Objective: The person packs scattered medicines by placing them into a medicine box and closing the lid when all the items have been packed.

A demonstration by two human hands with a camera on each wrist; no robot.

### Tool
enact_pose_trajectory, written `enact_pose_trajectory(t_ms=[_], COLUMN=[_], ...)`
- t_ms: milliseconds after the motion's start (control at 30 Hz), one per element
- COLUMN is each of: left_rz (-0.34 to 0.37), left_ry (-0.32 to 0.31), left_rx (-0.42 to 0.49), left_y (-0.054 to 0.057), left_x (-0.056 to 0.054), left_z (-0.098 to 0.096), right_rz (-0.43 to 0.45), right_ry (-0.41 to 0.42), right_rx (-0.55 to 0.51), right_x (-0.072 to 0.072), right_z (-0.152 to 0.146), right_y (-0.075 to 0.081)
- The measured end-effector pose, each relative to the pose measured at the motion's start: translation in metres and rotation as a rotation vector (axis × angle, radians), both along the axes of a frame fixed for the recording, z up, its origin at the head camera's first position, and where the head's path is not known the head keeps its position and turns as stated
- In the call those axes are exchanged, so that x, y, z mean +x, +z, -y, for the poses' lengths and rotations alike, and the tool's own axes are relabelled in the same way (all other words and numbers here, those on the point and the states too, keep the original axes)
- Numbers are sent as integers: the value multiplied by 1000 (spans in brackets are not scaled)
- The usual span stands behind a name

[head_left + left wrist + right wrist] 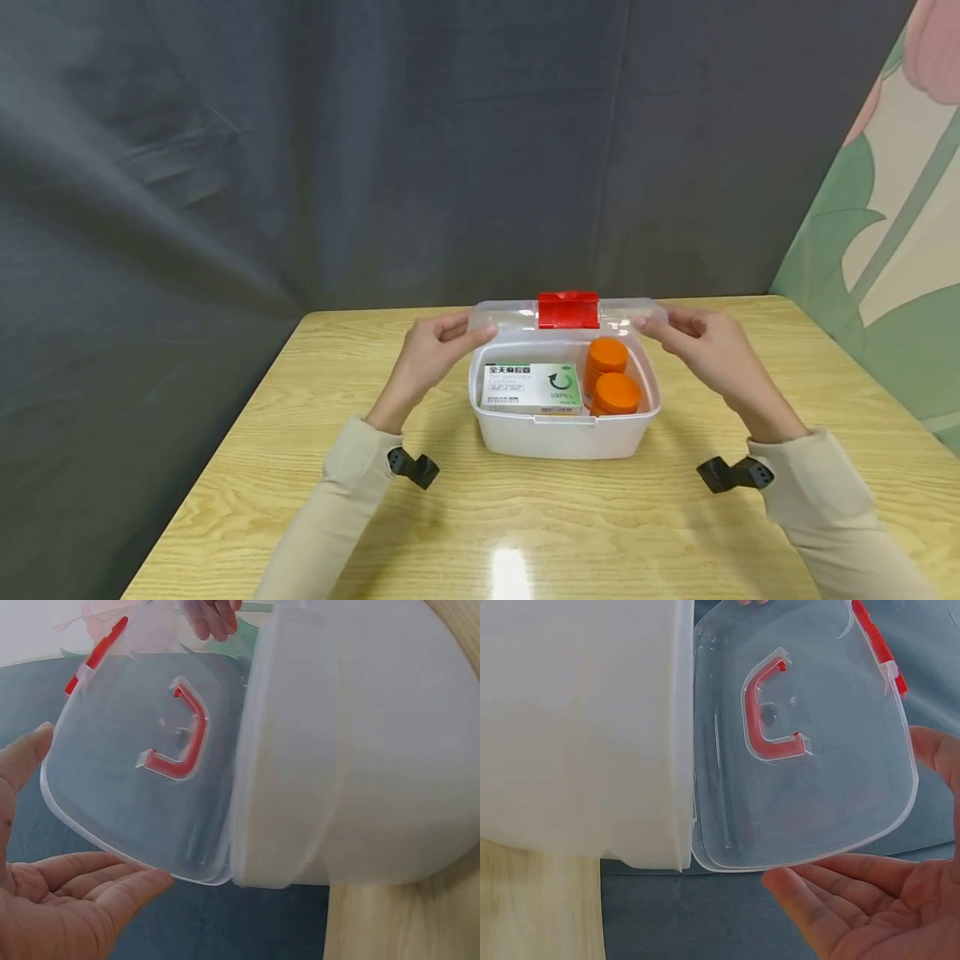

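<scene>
A white plastic storage box (566,440) stands on the table with its clear lid (512,315) raised at the back. On the lid's edge is a red latch (567,311); a red handle (196,739) shows in the wrist views. My left hand (431,354) holds the lid's left corner between thumb and fingers. At the right corner, my right hand (708,346) grips it likewise. Inside the box lie a white-and-green medicine carton (528,388) and two orange-capped bottles, one bottle (607,356) behind the other bottle (617,393).
The light wood table (450,525) extends around the box. Behind it hangs a dark curtain (450,167), and a wall with a painted flower pattern (885,225) is on the right. Each sleeve carries a black wrist camera, such as the left camera (412,468).
</scene>
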State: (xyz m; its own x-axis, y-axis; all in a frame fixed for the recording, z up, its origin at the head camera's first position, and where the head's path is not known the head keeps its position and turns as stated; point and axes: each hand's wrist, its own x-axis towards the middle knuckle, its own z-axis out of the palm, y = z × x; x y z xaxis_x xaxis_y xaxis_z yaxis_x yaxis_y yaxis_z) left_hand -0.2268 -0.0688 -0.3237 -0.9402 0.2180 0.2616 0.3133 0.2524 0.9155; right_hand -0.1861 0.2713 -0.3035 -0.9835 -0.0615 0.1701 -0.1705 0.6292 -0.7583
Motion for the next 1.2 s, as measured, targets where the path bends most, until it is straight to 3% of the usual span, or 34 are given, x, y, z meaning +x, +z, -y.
enact_pose_trajectory(t_ms=[200,467,733,1200], left_rz=[-19,-16,-29,-57], left_ry=[-35,-58,-73,-83], left_rx=[31,46,72,38], left_y=[-7,-13,-20,-33], left_x=[2,3,8,13], left_z=[2,4,6,11], right_rz=[13,-54,-68,-94], right_ry=[13,51,45,87], right_rx=[1,-11,4,2], right_x=[1,3,7,15], right_z=[-2,-5,-6,-10], right_y=[-6,-15,-21,-31])
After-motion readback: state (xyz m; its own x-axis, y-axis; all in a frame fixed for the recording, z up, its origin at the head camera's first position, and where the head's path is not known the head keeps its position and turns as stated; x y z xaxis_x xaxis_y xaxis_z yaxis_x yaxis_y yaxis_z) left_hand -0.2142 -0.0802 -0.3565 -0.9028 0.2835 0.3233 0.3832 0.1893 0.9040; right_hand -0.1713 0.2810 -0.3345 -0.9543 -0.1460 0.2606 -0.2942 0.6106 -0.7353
